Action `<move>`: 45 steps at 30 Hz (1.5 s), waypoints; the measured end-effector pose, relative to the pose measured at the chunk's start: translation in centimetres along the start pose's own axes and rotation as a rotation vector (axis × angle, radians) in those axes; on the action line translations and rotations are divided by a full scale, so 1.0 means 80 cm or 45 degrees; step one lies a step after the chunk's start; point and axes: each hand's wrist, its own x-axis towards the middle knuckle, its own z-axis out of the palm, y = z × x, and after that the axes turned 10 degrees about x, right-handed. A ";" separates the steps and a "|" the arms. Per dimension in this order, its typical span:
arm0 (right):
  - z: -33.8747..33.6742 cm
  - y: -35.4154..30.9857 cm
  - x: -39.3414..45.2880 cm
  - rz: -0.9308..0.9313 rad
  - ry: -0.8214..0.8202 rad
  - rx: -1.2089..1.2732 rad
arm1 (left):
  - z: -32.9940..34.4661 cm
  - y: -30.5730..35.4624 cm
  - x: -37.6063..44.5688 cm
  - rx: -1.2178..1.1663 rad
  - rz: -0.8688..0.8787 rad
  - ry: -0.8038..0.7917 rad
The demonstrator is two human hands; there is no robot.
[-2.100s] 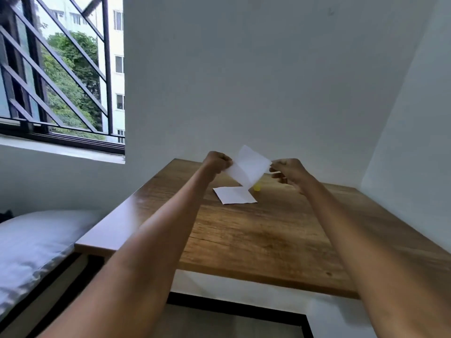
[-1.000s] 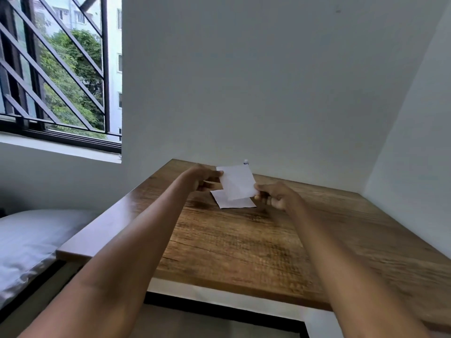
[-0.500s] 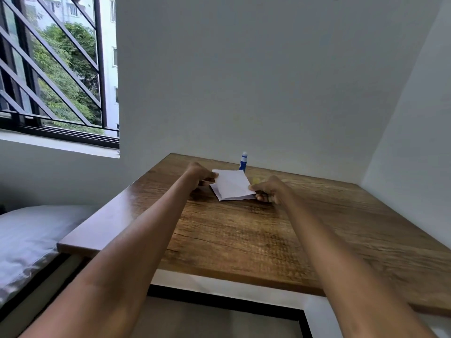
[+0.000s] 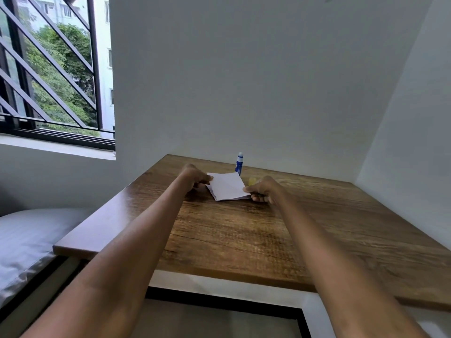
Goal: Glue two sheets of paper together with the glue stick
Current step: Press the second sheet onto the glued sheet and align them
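Observation:
A small white sheet of paper (image 4: 227, 186) lies almost flat on top of a second white sheet, of which only a thin edge (image 4: 211, 192) shows at the left and front. My left hand (image 4: 195, 176) pinches the upper sheet's far left corner. My right hand (image 4: 262, 190) pinches its near right corner. Behind the sheets a blue glue stick (image 4: 239, 163) stands upright with its white tip bare. A small yellow cap (image 4: 252, 181) lies on the table just past my right hand.
The wooden table (image 4: 244, 230) sits in a corner, with white walls behind and to the right. A barred window is at the upper left, and a grey cushion (image 4: 26, 237) lies below the table's left edge.
Both hands have lowered the held sheet from mid-air down onto the sheet lying on the table, and it now covers that sheet almost fully. The glue stick has come into sight behind it.

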 end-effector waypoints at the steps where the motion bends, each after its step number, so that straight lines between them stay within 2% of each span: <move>1: 0.000 0.000 0.001 0.000 0.002 0.000 | 0.000 -0.001 0.001 -0.010 0.011 0.003; 15: 0.001 0.006 0.009 -0.012 0.078 -0.070 | 0.009 -0.004 0.008 0.094 0.018 0.080; 20: 0.002 0.005 0.008 0.000 0.075 -0.060 | 0.011 -0.007 0.012 0.118 0.063 0.097; 24: -0.003 0.005 0.005 0.003 0.023 0.079 | 0.012 -0.009 0.010 0.204 0.178 0.093; 28: -0.013 0.013 0.000 -0.015 0.008 0.304 | 0.009 -0.019 0.008 0.433 0.292 0.169; 34: -0.024 0.025 0.001 -0.073 -0.004 0.587 | 0.005 -0.010 0.004 0.895 0.301 -0.048; 40: -0.028 0.029 -0.001 -0.132 -0.048 0.783 | 0.003 0.007 -0.001 0.700 0.199 -0.322; 43: -0.032 0.031 -0.003 -0.137 -0.080 0.822 | 0.005 0.008 0.002 0.565 0.235 -0.313; 45: -0.034 0.031 -0.004 -0.135 -0.085 0.831 | 0.008 0.000 0.006 0.374 0.264 -0.240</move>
